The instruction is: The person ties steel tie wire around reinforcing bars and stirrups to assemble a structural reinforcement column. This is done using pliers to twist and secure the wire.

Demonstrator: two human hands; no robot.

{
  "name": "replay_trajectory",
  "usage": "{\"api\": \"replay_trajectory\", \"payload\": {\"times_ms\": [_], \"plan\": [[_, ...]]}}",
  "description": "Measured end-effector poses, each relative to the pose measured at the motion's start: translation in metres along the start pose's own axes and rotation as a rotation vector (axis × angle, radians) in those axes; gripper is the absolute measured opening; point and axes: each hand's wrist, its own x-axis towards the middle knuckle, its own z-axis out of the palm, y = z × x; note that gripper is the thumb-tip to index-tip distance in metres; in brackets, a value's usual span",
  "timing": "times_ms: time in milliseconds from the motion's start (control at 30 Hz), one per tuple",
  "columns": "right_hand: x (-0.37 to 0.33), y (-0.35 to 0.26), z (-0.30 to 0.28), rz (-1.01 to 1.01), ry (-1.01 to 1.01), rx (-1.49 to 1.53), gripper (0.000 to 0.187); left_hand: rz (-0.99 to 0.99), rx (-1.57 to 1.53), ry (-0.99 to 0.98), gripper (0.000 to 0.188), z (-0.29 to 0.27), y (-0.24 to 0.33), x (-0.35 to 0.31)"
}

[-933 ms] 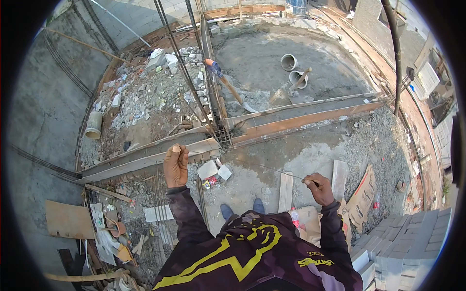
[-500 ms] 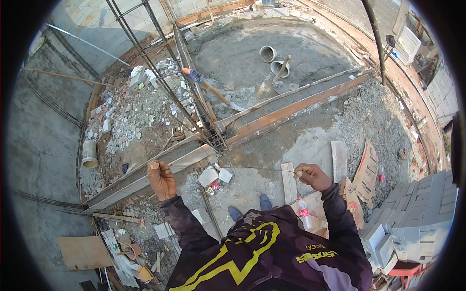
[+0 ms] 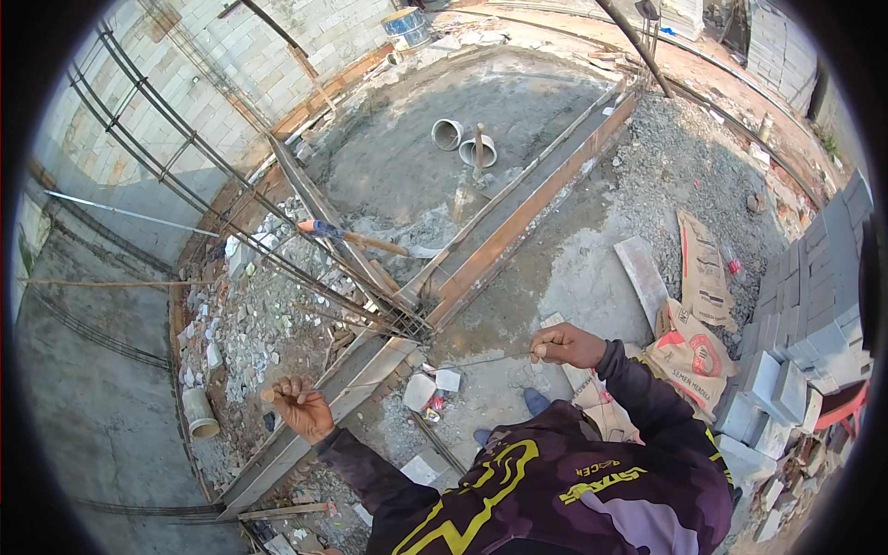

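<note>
My left hand (image 3: 301, 409) is raised at the left, over the formwork of the low beam, with thumb and fingers pinched together. To the right my right hand (image 3: 569, 347) is closed in a pinch, above the ground and a pale board. A thin dark wire (image 3: 495, 359) runs leftward from my right fingers. Its left part is hard to follow against the ground, but it stretches toward my left hand. Between the hands and farther off, a column of upright rebar (image 3: 407, 319) rises from the corner where the plank forms (image 3: 546, 208) meet.
A hoe (image 3: 370, 242) leans by the forms. Two buckets (image 3: 447, 135) lie on the grey floor beyond. Rubble (image 3: 250, 324) covers the left bay. Cement bags (image 3: 689, 356) and stacked grey blocks (image 3: 809, 277) stand at the right. Broken white tile pieces (image 3: 419, 391) lie near my feet.
My view has turned, so the scene sits rotated. My left hand is lower in the picture, my right slightly higher and to the left. Both hands remain pinched, and the wire is fainter.
</note>
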Motion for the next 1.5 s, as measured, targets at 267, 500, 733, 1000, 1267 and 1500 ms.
{"api": "replay_trajectory", "payload": {"times_ms": [267, 500, 733, 1000, 1267, 1500], "plan": [[0.011, 0.000, 0.000, -0.235, 0.158, -0.525, 0.020, 0.087, 0.070, 0.036, 0.016, 0.012, -0.015, 0.006], [0.000, 0.019, 0.006, -0.375, -0.022, -0.097, 0.017, 0.051, 0.026, 0.167, 0.022, 0.000, -0.020, 0.022], [-0.008, 0.026, -0.007, -0.135, 0.333, -0.628, 0.024, 0.225, 0.156, 0.214, 0.029, 0.018, -0.067, 0.039], [-0.038, 0.008, -0.009, -0.470, -0.428, 0.078, 0.024, 0.045, 0.035, 0.026, 0.036, 0.044, -0.085, 0.088], [-0.024, 0.012, -0.045, -0.314, 0.189, -0.380, 0.023, -0.024, -0.239, -0.067, 0.027, 0.065, -0.104, 0.067], [-0.001, 0.005, -0.014, -0.320, -0.096, 0.349, 0.022, 0.260, -0.323, -0.135, 0.028, 0.071, -0.048, 0.053]]}}
